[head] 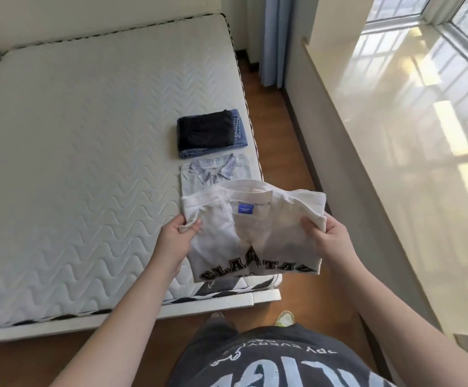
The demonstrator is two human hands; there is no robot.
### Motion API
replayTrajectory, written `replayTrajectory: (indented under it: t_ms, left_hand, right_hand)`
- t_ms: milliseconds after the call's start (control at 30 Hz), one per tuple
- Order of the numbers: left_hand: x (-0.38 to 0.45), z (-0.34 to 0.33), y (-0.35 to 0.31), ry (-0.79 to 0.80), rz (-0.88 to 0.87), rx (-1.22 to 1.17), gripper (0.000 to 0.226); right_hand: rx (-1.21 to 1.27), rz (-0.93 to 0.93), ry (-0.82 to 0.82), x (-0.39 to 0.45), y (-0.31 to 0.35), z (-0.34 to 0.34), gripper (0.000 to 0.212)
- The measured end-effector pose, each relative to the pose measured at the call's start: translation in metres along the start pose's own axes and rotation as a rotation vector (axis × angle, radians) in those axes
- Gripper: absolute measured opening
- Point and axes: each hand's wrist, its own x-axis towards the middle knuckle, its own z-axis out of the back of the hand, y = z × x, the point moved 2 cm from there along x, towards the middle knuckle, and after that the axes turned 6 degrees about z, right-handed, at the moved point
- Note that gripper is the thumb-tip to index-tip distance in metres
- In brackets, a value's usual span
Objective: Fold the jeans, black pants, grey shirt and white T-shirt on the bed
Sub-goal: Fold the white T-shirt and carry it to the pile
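I held the folded white T-shirt (252, 227) up over the bed's (73, 163) near right corner, my left hand (175, 241) pinching its left edge, my right hand (326, 237) in a closed grip on its right edge. Grey shirt (216, 173) lay folded on the bed just beyond. Black pants (205, 131) sat folded on the jeans (240, 135), farther back.

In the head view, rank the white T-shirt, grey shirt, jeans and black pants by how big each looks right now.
1. white T-shirt, though it's held up nearer the camera, which inflates it
2. jeans and black pants: similar, pants stacked on jeans, unsure
3. grey shirt, partly hidden behind the T-shirt
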Motion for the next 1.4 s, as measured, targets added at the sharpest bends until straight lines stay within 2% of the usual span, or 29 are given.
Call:
replayTrajectory:
  t_ms: [300, 467, 800, 1033, 1267, 1400]
  left_hand:
    - [0.018, 0.028, 0.006, -0.134, -0.002, -0.041, 0.016]
    - [0.049, 0.058, 0.012, -0.159, 0.029, -0.064, 0.013]
    - [0.142, 0.114, 0.005, -0.119, 0.066, 0.070, 0.010]
    - [0.200, 0.107, 0.005, -0.149, 0.065, 0.105, 0.013]
    - [0.266, 0.093, 0.022, -0.179, 0.122, 0.173, 0.013]
    - [0.306, 0.088, 0.029, -0.184, 0.136, 0.207, 0.013]
  right_hand:
    - [-0.002, -0.021, 0.168, 0.050, -0.007, -0.040, 0.009]
    - [-0.089, -0.004, 0.162, 0.070, -0.010, -0.077, 0.011]
    - [-0.117, 0.011, 0.080, 0.142, -0.029, -0.133, 0.014]
    - [-0.101, -0.055, 0.095, 0.192, -0.057, -0.147, 0.011]
    - [-0.132, -0.163, 0.216, 0.252, -0.093, -0.157, 0.013]
    - [-0.168, -0.164, 0.203, 0.291, -0.098, -0.166, 0.014]
